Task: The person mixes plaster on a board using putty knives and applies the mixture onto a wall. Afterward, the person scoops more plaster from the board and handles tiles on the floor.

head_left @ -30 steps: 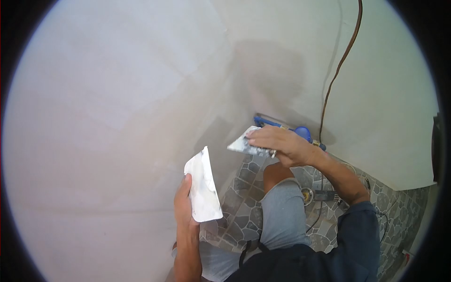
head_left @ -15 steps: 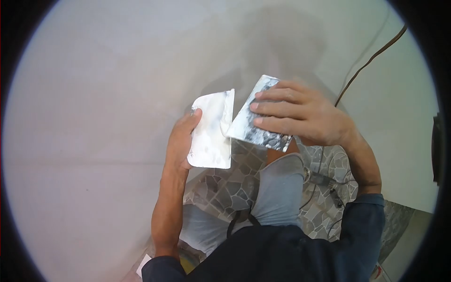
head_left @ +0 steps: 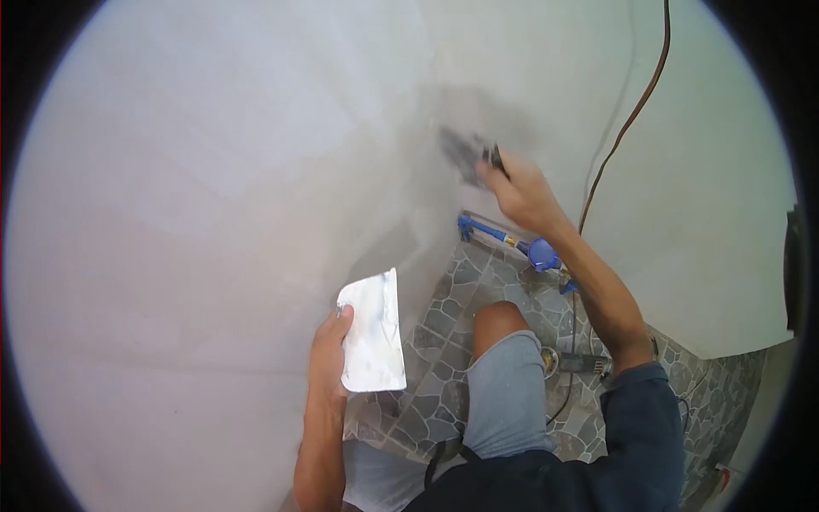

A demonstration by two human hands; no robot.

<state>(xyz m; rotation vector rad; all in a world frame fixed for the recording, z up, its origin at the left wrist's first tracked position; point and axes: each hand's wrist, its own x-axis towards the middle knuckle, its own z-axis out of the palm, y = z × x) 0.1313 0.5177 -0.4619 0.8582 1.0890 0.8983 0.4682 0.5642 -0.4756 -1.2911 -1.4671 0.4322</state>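
Note:
My left hand point(head_left: 328, 350) grips a flat white plate point(head_left: 373, 333) by its left edge, thumb on top, with white paste smeared on its face and along its right edge. Higher up and to the right, my right hand point(head_left: 522, 188) is closed on a dark trowel point(head_left: 463, 155), blurred by motion. The trowel is at the pale wall point(head_left: 256, 171), near the corner; whether its blade touches the surface cannot be made out. Shadows of hand and plate fall on the wall.
Blue pipework with a round blue meter point(head_left: 543, 254) runs low along the right wall. A brown cable point(head_left: 636, 111) hangs down beside it. On the stone-patterned floor point(head_left: 444, 316) lies a power tool point(head_left: 583, 363) near my knee.
Since half a second ago, the trowel has left the plate's edge and moved up to the wall with my right hand. The plate appears lower, and the view has shifted.

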